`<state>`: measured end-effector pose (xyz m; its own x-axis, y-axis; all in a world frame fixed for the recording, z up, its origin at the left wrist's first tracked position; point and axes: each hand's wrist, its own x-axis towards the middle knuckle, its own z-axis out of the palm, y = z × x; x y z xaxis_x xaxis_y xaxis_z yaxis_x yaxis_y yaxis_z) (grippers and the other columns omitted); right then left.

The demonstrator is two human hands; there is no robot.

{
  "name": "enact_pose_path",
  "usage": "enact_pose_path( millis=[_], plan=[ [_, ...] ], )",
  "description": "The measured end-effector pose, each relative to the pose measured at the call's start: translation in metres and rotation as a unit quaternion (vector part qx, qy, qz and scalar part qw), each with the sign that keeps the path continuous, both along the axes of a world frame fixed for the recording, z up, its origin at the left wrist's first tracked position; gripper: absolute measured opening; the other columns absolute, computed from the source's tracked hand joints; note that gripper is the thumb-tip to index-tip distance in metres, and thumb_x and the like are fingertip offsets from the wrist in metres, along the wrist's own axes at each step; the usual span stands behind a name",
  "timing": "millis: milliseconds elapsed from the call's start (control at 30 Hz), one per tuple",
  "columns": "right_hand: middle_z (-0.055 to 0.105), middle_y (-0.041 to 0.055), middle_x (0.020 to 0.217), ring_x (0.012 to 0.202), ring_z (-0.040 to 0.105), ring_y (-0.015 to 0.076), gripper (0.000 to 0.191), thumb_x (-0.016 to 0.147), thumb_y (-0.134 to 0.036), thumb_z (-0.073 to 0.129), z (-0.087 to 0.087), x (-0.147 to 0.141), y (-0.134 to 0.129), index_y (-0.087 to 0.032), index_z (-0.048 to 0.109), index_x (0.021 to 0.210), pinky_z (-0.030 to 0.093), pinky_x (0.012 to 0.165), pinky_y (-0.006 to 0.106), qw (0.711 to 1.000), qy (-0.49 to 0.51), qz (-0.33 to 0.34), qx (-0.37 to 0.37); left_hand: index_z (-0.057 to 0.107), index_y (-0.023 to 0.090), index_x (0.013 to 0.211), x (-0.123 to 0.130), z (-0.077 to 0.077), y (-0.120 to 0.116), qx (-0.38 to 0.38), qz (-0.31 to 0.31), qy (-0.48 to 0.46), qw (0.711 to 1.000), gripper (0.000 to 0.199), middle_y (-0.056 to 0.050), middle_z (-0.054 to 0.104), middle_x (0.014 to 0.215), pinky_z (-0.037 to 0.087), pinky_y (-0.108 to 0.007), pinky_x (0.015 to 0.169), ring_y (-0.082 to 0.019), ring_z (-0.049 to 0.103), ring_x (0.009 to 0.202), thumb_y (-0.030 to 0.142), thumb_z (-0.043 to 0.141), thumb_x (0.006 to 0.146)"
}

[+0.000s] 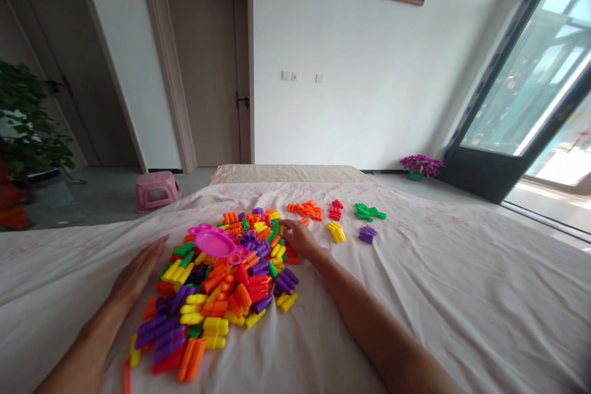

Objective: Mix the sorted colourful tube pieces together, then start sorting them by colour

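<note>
block pile (pixel 226 286): right hand (pixel 301 239) at edge, gap to left hand (pixel 140 268)

A soft, pale pink cloth with faint flowers (pixel 462 295) is spread out wide and flat, with lots of wrinkles in it. On it sits a big, messy heap of shiny plastic tube-shaped blocks (pixel 221 308), in orange, yellow, purple, red and green. To the right of the heap are five little bunches. At the back are orange plastic blocks (pixel 312 211), red plastic blocks (pixel 335 213) and green plastic blocks (pixel 364 212). Nearer are yellow plastic blocks (pixel 337 233) and purple plastic blocks (pixel 368 234)
</note>
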<state>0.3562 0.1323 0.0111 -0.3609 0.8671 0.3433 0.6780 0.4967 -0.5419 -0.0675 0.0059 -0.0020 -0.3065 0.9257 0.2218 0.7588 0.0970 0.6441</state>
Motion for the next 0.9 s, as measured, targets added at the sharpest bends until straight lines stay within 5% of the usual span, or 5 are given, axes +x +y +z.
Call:
enact_pose_path(
  millis=[133, 267, 433, 633, 900],
  plan=[
    [0.069, 0.0051, 0.109, 0.099, 0.063, 0.0200, 0.039, 0.077, -0.024, 0.066, 0.001, 0.005, -0.003, -0.022, 0.065, 0.116, 0.047, 0.088, 0.030, 0.998, 0.018, -0.020, 0.048, 0.041, 0.009, 0.145, 0.001, -0.004, -0.003, -0.002, -0.069, -0.136, 0.988, 0.063, -0.008, 0.043, 0.151, 0.029, -0.025, 0.114, -0.019, 0.037, 0.140, 0.044, 0.028, 0.094],
    [0.069, 0.0058, 0.110, 0.097, 0.063, 0.0206, 0.043, 0.076, -0.029, 0.068, 0.010, 0.025, 0.004, -0.022, 0.063, 0.118, 0.048, 0.088, 0.034, 0.992, 0.060, -0.072, 0.087, 0.043, 0.010, 0.144, 0.002, -0.007, -0.003, 0.010, -0.097, -0.126, 0.987, 0.067, -0.007, 0.042, 0.152, 0.022, -0.033, 0.119, -0.021, 0.036, 0.141, 0.051, 0.033, 0.092],
    [0.070, 0.0059, 0.106, 0.094, 0.064, 0.0214, 0.040, 0.079, -0.036, 0.063, 0.026, 0.071, 0.010, -0.023, 0.063, 0.117, 0.050, 0.084, 0.036, 0.982, 0.112, -0.126, 0.084, 0.053, 0.009, 0.137, 0.004, -0.006, 0.001, -0.004, -0.106, -0.092, 0.990, 0.071, -0.011, 0.052, 0.145, 0.028, -0.039, 0.117, -0.025, 0.046, 0.135, 0.057, 0.035, 0.089],
    [0.068, 0.0077, 0.110, 0.104, 0.060, 0.0274, 0.040, 0.077, -0.033, 0.061, 0.018, 0.121, -0.001, -0.023, 0.067, 0.115, 0.045, 0.090, 0.039, 0.972, -0.022, -0.232, 0.038, 0.061, 0.014, 0.129, 0.012, 0.002, -0.001, -0.035, -0.091, -0.072, 0.993, 0.065, -0.009, 0.061, 0.136, 0.034, -0.037, 0.112, -0.026, 0.054, 0.127, 0.059, 0.033, 0.089],
    [0.065, 0.0074, 0.113, 0.107, 0.054, 0.0248, 0.032, 0.074, -0.030, 0.062, 0.012, 0.113, -0.011, -0.025, 0.070, 0.105, 0.041, 0.090, 0.035, 0.978, -0.048, -0.202, 0.018, 0.062, 0.017, 0.127, 0.005, -0.005, 0.001, -0.014, -0.095, -0.041, 0.995, 0.059, -0.007, 0.063, 0.133, 0.038, -0.035, 0.110, -0.026, 0.056, 0.125, 0.054, 0.036, 0.089]
  ],
)
